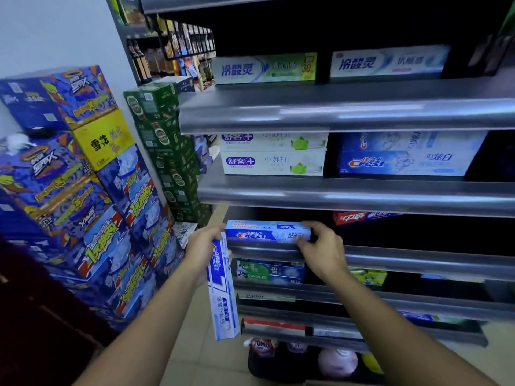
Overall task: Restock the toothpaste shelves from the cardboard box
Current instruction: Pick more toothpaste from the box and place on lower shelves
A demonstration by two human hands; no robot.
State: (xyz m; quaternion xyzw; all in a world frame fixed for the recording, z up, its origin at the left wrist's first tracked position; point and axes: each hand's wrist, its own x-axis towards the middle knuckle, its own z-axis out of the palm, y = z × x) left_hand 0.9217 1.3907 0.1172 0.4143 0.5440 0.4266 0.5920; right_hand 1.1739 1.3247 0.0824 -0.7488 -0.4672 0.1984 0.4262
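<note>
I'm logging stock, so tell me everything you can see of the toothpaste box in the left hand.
The box is a long, slim carton, apparently cardboard. It is white and blue, with a red-and-blue logo near the top and blue Chinese characters lower down. It looks closed. It hangs nearly upright before the left end of the shelves. The left hand grips its top end, close beside the shelved Crest box; whether they touch cannot be told.
</note>
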